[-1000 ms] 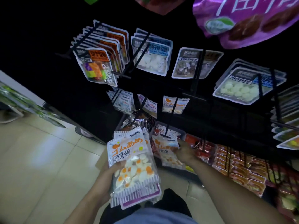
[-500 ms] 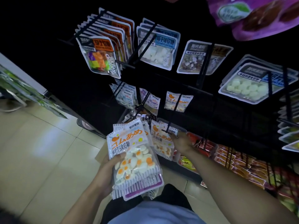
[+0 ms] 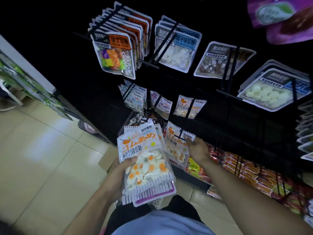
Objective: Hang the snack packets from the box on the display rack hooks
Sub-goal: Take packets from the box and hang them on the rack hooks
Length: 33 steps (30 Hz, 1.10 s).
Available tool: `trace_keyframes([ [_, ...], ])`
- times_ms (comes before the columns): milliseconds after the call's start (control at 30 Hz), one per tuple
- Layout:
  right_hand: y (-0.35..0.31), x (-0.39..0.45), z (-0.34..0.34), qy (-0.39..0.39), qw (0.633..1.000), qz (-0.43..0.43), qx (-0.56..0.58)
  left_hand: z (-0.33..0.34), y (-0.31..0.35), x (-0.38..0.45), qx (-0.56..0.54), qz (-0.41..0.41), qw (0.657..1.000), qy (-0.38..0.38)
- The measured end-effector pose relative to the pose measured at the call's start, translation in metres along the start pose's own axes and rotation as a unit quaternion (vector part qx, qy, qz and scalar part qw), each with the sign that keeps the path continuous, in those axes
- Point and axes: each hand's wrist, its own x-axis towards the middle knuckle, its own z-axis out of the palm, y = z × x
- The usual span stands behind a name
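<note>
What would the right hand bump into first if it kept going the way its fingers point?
Probably the egg-gummy packet that the right hand already pinches at its top corner, by the black rack hook. Beyond that lies dark rack; depth is unclear.

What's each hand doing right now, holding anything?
Left hand: grips a stack of fried-egg gummy packets.
Right hand: pinches the top of one packet at a low rack hook.

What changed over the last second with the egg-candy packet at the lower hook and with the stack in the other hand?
The right hand raised the single packet from low in front of the rack up to the lower hook, where its fingers now pinch the top edge. The left hand kept gripping the packet stack; the packets on the upper hooks stayed put.
</note>
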Motion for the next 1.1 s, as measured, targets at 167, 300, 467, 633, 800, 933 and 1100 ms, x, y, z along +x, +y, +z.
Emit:
trace_keyframes([
  [167,-0.005,0.02,0.001,0.04,0.998,0.023,0.033,0.002,0.007,0.0,-0.006,-0.014,0.999,-0.03],
  [300,-0.026,0.046,-0.013,0.078,0.993,0.043,0.074,0.009,0.014,0.001,0.022,0.03,0.999,-0.037],
  [467,-0.04,0.093,-0.031,0.086,0.992,0.065,0.068,0.006,0.018,0.003,0.05,0.063,0.996,-0.036],
  [633,-0.046,0.119,-0.038,0.111,0.986,0.111,0.064,0.005,0.02,0.002,0.056,0.067,0.996,-0.035],
  [800,-0.057,0.079,-0.035,0.185,0.943,0.111,0.252,0.012,0.022,-0.005,0.057,0.077,0.995,-0.026],
  [933,-0.079,-0.042,-0.027,0.126,0.927,0.048,0.351,0.016,0.029,-0.012,0.063,0.091,0.993,-0.034],
  [1100,-0.11,-0.154,-0.021,-0.089,0.956,0.011,0.278,0.016,0.037,-0.016,0.119,0.088,0.988,-0.041],
])
